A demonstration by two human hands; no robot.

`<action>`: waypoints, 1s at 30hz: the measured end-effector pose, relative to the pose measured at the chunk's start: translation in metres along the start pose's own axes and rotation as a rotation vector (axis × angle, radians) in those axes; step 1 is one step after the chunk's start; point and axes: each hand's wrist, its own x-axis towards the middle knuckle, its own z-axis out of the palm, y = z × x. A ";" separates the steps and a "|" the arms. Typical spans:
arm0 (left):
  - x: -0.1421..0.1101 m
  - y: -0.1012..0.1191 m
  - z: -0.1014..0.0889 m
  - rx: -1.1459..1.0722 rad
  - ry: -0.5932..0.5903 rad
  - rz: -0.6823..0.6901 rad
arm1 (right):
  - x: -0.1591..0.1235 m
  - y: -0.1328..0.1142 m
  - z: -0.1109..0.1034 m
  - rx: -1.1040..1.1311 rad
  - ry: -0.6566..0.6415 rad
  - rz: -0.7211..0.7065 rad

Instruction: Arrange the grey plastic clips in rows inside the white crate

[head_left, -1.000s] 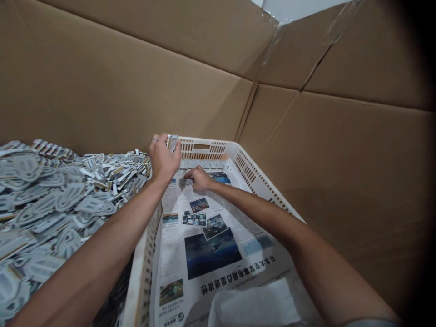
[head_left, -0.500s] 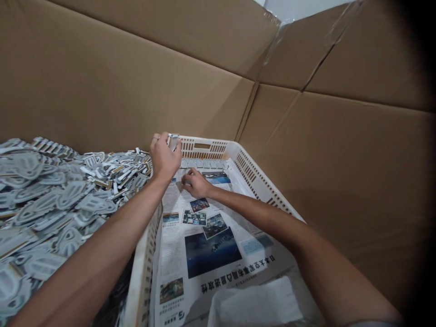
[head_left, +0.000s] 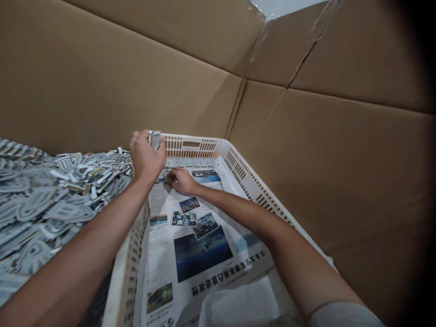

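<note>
Gripped rectangular grey-white piece (head_left: 156,140) in half-curled left hand (head_left: 146,154) at slotted white plastic basket (head_left: 117,272), pinched small grey piece (head_left: 166,174) in near-closed right hand (head_left: 183,180) over printed newspaper (head_left: 190,268).

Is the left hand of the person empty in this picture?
No, the left hand grips at least one pale piece near the far end of the white crate.

your left arm (head_left: 85,243) stretched forward, left hand (head_left: 147,155) raised, fingers curled, your right arm (head_left: 248,215) slightly bent, right hand (head_left: 182,181) lower, fingers pinched
</note>
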 end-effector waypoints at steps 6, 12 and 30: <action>0.000 0.000 0.000 0.040 0.034 0.019 | 0.004 -0.001 0.003 -0.023 -0.010 -0.047; 0.000 0.000 0.001 0.067 0.044 0.016 | 0.009 0.000 0.006 -0.036 -0.032 -0.045; -0.001 0.001 0.000 0.054 0.037 0.010 | 0.014 0.000 0.007 -0.008 -0.049 -0.029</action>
